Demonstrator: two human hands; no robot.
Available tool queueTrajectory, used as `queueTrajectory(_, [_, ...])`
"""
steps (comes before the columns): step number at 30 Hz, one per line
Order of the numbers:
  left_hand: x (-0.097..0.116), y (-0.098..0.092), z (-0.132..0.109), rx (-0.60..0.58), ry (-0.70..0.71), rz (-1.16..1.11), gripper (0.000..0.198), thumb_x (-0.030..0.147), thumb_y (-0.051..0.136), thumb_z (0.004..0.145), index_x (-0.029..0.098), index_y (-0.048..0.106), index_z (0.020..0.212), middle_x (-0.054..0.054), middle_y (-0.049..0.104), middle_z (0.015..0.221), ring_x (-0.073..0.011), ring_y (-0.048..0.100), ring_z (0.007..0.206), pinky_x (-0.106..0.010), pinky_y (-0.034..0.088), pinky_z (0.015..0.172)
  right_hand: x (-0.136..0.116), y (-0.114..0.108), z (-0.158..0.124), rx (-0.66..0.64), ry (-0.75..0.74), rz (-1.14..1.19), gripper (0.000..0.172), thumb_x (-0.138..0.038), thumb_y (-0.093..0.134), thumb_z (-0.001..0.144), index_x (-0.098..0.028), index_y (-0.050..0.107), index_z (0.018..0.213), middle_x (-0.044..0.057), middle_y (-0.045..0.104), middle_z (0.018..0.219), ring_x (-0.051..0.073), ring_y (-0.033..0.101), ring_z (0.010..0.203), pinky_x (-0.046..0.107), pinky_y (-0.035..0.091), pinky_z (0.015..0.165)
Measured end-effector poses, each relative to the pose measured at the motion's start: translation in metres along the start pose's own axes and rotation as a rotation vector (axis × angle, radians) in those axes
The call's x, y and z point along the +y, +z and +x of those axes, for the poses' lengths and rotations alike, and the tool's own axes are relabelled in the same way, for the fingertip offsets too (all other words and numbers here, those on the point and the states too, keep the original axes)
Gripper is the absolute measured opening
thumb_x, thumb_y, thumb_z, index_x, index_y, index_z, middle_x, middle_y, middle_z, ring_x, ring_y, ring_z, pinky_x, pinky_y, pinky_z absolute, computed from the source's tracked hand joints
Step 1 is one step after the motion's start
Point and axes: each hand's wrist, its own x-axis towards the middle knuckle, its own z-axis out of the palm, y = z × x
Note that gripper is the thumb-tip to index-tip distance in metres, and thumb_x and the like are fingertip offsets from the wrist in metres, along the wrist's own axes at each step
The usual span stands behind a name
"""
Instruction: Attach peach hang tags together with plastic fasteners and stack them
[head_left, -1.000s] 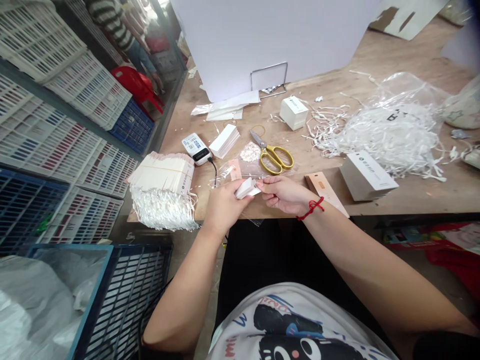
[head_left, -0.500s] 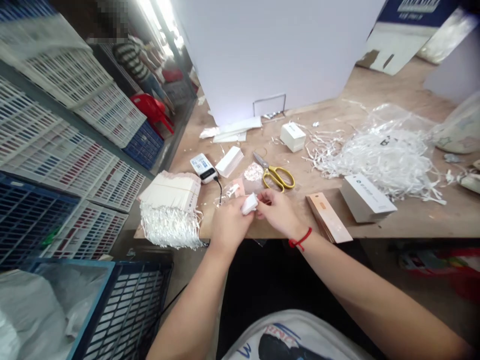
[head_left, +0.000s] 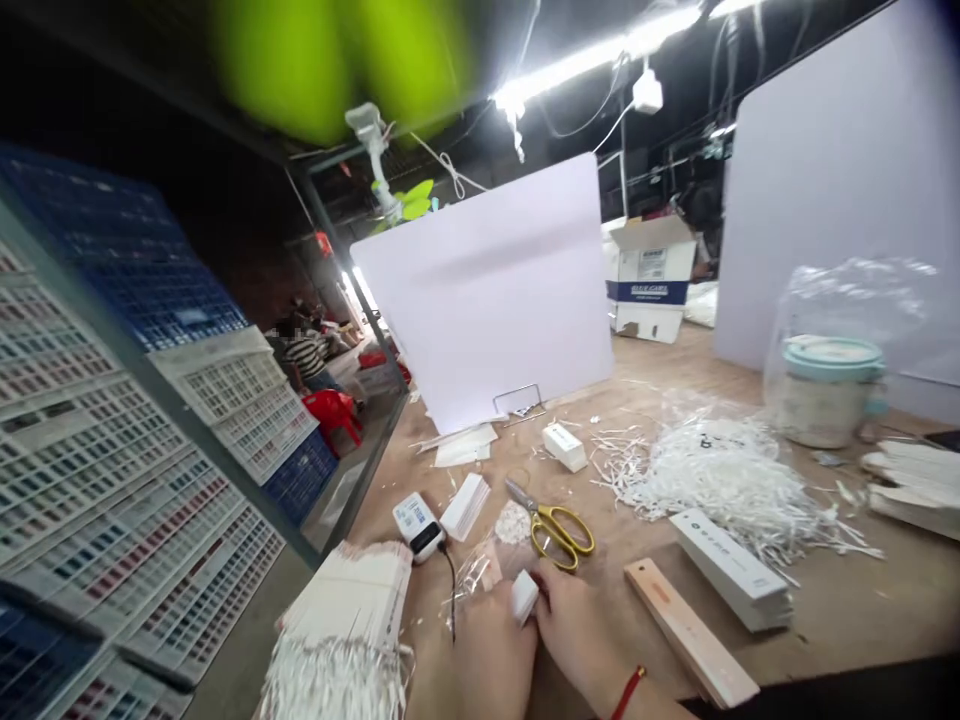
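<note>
My left hand [head_left: 493, 645] is closed around a small stack of white cards [head_left: 525, 597] at the table's front edge. Right beside it, my right hand [head_left: 574, 625] has its fingers drawn together against the stack's right side; whatever they pinch is hidden. Yellow-handled scissors [head_left: 561, 535] lie just beyond, near a small heap of tiny pale pieces [head_left: 513, 522]. A clear plastic bag [head_left: 474, 578] is beside my left hand. Farther left sits a thick bundle of cream tags with white strings [head_left: 349, 610]. To the right are a pinkish card stack [head_left: 686, 630] and a white printed card stack [head_left: 731, 570].
A white device [head_left: 418, 525] with a black cable and another card stack [head_left: 465, 507] stand left of the scissors. Loose white strings [head_left: 727, 475] spread at the right. A lidded tub [head_left: 825, 390] stands behind them. White panels [head_left: 495, 300] rise at the back; crates [head_left: 150, 480] line the left.
My view has tilted up, so the table sits lower and ceiling lights appear. Both hands stay together at the small white card stack.
</note>
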Motion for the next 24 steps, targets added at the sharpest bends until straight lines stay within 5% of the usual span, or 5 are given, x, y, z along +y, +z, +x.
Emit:
queueTrajectory(11, [0.016, 0.000, -0.008, 0.149, 0.057, 0.135, 0.024, 0.024, 0.051, 0.091, 0.020, 0.074, 0.097, -0.015, 0.076, 0.097, -0.0319, 0.070, 0.091, -0.037, 0.044, 0.074, -0.003, -0.008, 0.001, 0.097, -0.050, -0.195, 0.031, -0.005, 0.041, 0.086, -0.023, 0.067, 0.089, 0.013, 0.069, 0.103, 0.028, 0.070, 0.094, 0.037, 0.055, 0.079])
queueTrajectory(19, [0.000, -0.005, -0.017, 0.134, 0.042, 0.098, 0.024, 0.032, 0.061, 0.088, 0.019, 0.073, 0.104, -0.015, 0.076, 0.099, -0.0310, 0.071, 0.092, -0.035, 0.045, 0.077, -0.005, -0.029, -0.005, -0.078, -0.040, -0.206, 0.026, -0.014, 0.040, 0.097, -0.016, 0.066, 0.098, 0.014, 0.069, 0.106, 0.025, 0.064, 0.099, 0.035, 0.048, 0.088])
queueTrajectory(24, [-0.010, -0.012, -0.026, 0.159, 0.004, -0.064, 0.033, 0.031, 0.072, 0.081, 0.020, 0.074, 0.111, -0.014, 0.077, 0.103, -0.0307, 0.070, 0.094, -0.035, 0.047, 0.080, 0.006, -0.036, -0.004, -0.230, -0.075, -0.230, 0.022, -0.014, 0.051, 0.092, -0.017, 0.072, 0.087, 0.011, 0.074, 0.094, 0.026, 0.066, 0.097, 0.036, 0.047, 0.090])
